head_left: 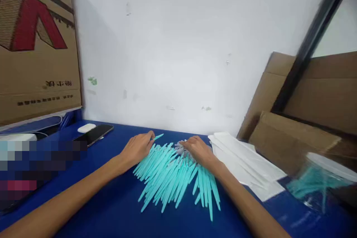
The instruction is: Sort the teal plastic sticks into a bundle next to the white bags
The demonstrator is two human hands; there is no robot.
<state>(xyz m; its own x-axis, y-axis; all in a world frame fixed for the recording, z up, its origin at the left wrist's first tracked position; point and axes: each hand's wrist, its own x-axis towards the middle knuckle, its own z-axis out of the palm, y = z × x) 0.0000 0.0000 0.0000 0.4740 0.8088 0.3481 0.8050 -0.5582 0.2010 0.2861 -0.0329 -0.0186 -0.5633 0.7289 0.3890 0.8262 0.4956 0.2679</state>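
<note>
Pile of slim, tapered turquoise sticks [167, 178], smooth, plastic-looking, fanned out on the blue bench [111, 208]. Pale greyish clump [180, 148] at the pile's far edge. Left hand [138, 146] at its far-left edge, back upward, thumb and forefinger pinching a single stick [159, 137]. Right hand [199, 151] at its far-right side, fingers bent to the clump; cannot tell whether gripping. Flat white sheets [245, 161] right of the pile.

Turquoise sticks [167, 182] on blue table [111, 212]
</note>
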